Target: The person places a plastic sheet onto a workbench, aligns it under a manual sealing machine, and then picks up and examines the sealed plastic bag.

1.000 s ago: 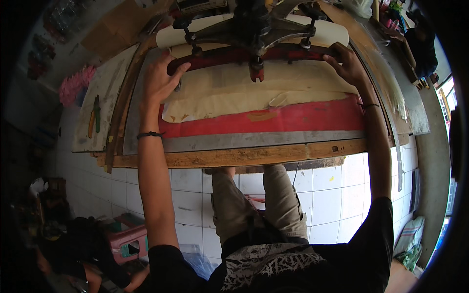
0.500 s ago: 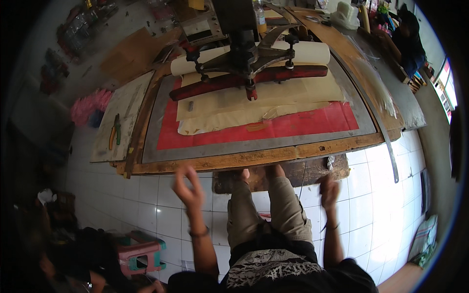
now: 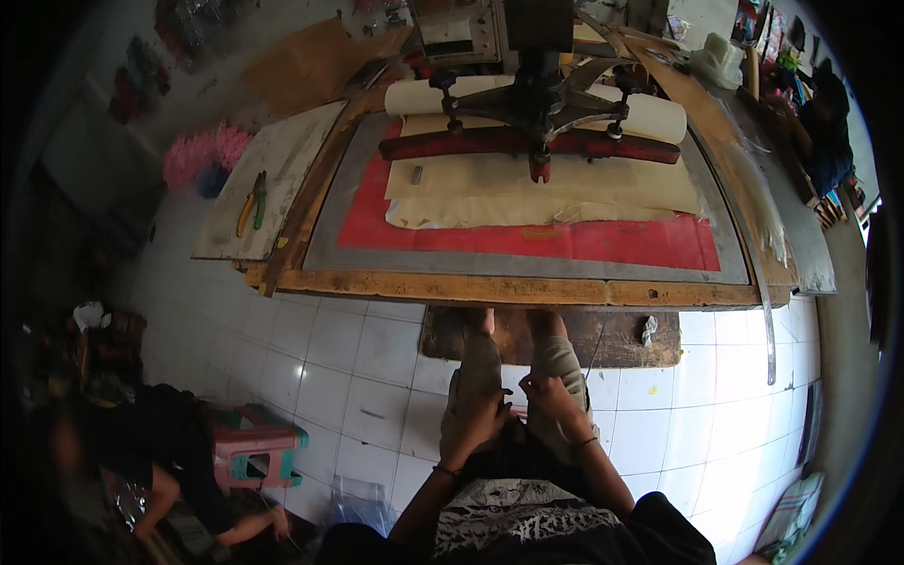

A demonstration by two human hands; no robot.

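Observation:
My left hand [image 3: 484, 420] is above my left thigh, fingers curled inward near my waist. Opposite it, my right hand [image 3: 557, 401] hovers over my right thigh with its fingertips drawn together. A narrow gap separates the two hands, and whatever they may pinch is too small to make out. Beyond my knees stands a wood-framed work table [image 3: 527, 288]. A red sheet [image 3: 443, 237] lies on its grey top, partly under cream paper [image 3: 546, 179]. A machine head with a long red bar [image 3: 612, 144] spans the paper, in front of a cream roll [image 3: 650, 115].
Pliers [image 3: 252, 204] with orange and green handles rest on a pale board [image 3: 282, 169] at left. A metal strip [image 3: 770, 344] overhangs the table's right corner. Another person [image 3: 179, 461] bends by a pink and green stool [image 3: 259, 444] at lower left. A second person [image 3: 824, 127] is at far right.
Both hands have come inward and down from beside my knees to my lap, close together. My view has shifted, and the person at lower left has moved.

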